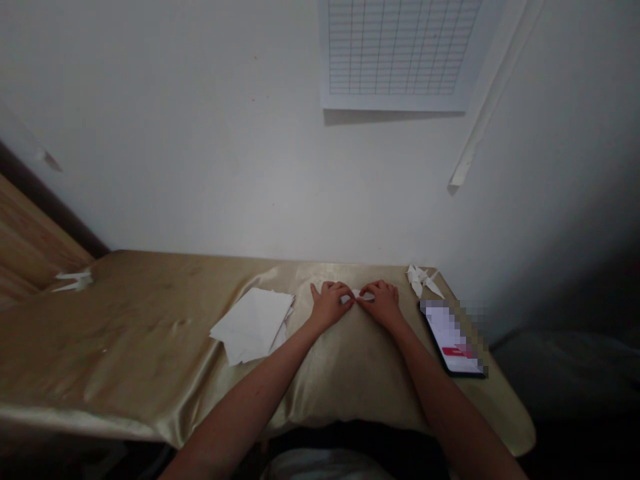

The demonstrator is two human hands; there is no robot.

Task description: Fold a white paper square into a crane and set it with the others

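Both hands meet over a small folded piece of white paper (356, 293) near the far edge of the table. My left hand (331, 303) pinches its left side, with the thumb and fingertips closed on it. From the other side, my right hand (381, 301) grips the paper with thumb and index finger. The fingertips of the two hands almost touch, and they cover much of the paper, so its exact shape is hidden. Left of my left hand lies a loose stack of white paper sheets (255, 323).
Folded white paper cranes (423, 281) rest at the far right corner. Nearer on that side lies a phone (453, 340) with its screen lit. Another folded paper piece (75, 280) sits far left. A gold cloth (145, 320) covers the table, which meets a white wall (200, 133).
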